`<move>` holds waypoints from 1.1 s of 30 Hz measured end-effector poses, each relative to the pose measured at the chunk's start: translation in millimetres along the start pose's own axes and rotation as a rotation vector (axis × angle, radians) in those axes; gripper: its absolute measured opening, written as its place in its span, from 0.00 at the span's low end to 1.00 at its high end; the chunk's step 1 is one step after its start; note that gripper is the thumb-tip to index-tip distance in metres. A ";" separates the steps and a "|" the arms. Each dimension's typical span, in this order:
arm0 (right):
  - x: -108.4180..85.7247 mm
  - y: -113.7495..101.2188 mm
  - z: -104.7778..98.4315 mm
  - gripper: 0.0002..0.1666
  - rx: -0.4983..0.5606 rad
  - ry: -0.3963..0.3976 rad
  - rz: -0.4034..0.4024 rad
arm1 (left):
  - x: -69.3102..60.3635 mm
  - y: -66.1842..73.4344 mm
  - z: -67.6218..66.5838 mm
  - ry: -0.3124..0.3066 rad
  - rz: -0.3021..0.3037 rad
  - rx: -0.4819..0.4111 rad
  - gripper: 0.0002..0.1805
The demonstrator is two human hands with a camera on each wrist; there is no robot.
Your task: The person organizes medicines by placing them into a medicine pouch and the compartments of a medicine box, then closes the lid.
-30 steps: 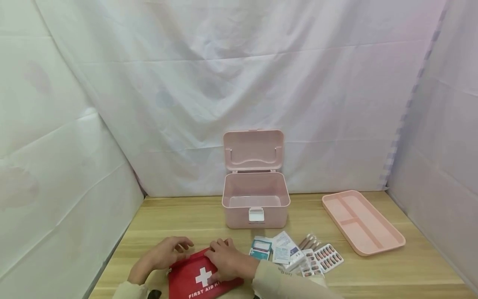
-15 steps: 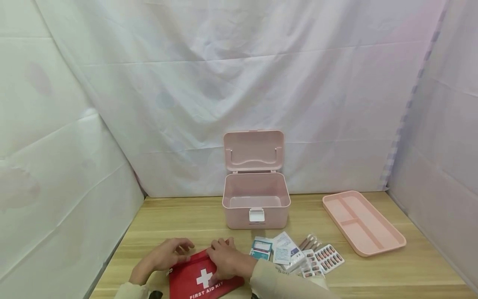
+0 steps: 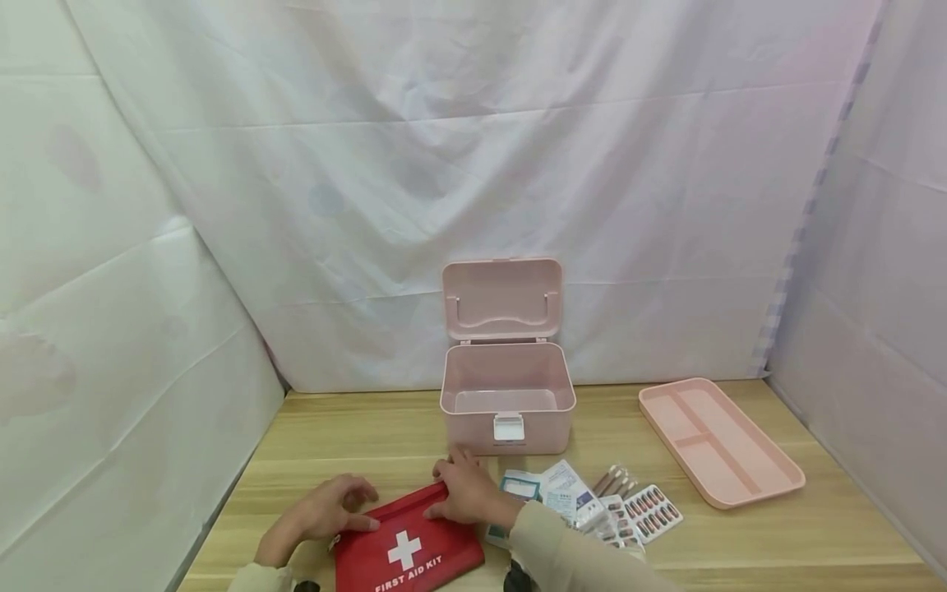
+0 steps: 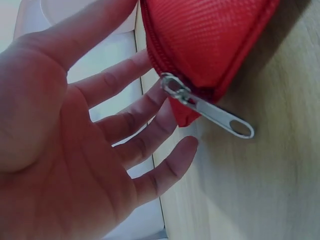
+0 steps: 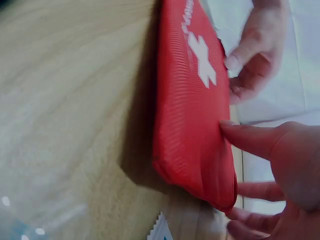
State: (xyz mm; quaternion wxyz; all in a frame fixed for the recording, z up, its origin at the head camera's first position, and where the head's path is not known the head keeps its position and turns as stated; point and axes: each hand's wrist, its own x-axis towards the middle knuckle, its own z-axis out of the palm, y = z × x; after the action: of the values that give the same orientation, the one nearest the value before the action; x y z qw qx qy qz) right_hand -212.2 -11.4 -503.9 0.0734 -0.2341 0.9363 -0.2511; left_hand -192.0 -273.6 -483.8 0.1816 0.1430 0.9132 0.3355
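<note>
A red zippered first aid pouch with a white cross and lettering lies at the front of the table. My left hand pinches its upper left edge, thumb on the front and fingers behind. At the upper right edge, my right hand grips with the thumb on the front face and fingers behind it. The silver zipper pull hangs at the left corner, where the zipper looks shut. Parts of the fingers are hidden behind the pouch.
An open pink box with a raised lid stands behind. Right of my right hand lie a white medicine box, capsule blister packs, wrapped sticks and a teal-white packet. A pink divided tray sits farther right.
My right hand has shifted from across the pouch's front to its upper right edge, partly covering the teal packet. My left thumb now rests on the pouch's front.
</note>
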 end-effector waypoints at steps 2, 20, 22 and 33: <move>2.0 3.5 0.3 0.31 0.050 0.002 0.053 | 0.6 -1.2 0.9 -0.006 0.000 -0.014 0.18; 2.9 9.8 -9.9 0.18 0.286 0.009 0.081 | 1.3 -0.1 1.7 0.024 0.045 -0.045 0.14; 0.9 8.1 -12.4 0.17 0.277 0.042 0.059 | 0.9 2.1 -1.0 0.030 0.071 -0.080 0.15; -10.4 1.7 -32.1 0.17 0.235 0.274 -0.069 | -0.9 16.0 -13.9 0.089 0.198 -0.208 0.15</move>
State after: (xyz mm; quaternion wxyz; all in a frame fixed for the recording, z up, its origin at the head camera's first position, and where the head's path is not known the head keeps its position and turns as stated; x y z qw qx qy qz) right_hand -211.9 8.8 -476.8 -0.0368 -0.2194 0.8933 -0.3905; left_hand -194.9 -270.1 -463.1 0.1209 0.1979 0.8620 0.4507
